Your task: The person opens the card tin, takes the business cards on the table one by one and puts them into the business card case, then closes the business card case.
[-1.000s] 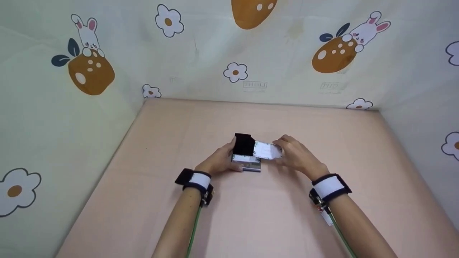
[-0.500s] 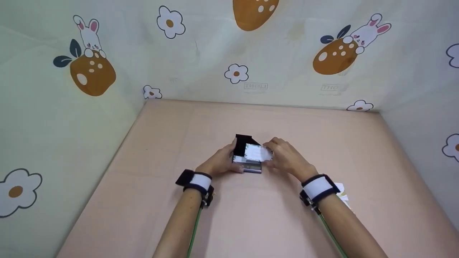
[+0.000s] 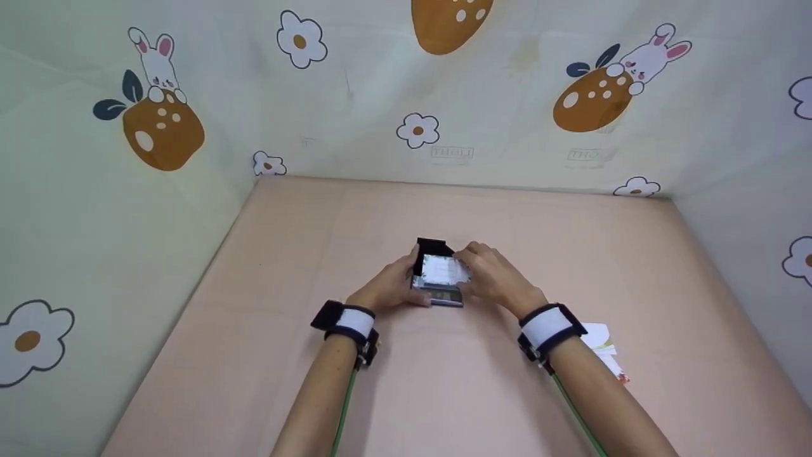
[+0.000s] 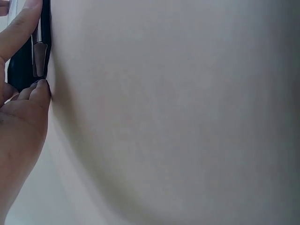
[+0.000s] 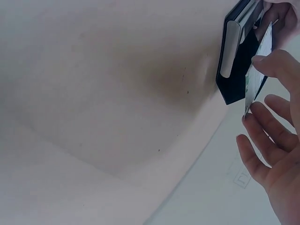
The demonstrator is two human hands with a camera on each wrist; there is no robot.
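Near the middle of the tabletop, my left hand (image 3: 390, 284) grips a small dark card case (image 3: 432, 245) with its lid raised. A silvery inner part (image 4: 40, 58) of the case shows in the left wrist view. From the right, my right hand (image 3: 498, 277) pinches a white card (image 3: 440, 269) with a leafy printed border. In the right wrist view the thumb and fingertips hold the card (image 5: 254, 86) by its edges, apart from the case's black lining. In the head view the card covers much of the case's inside.
Several white cards with coloured prints (image 3: 599, 339) lie on the pinkish tabletop (image 3: 304, 254), partly behind my right forearm. Patterned cloth walls (image 3: 355, 146) with flowers and rabbits stand at the back and sides.
My right hand has moved left, bringing the card from the case's right side to over it. More of the loose cards by the right forearm now shows. My left hand stays put.
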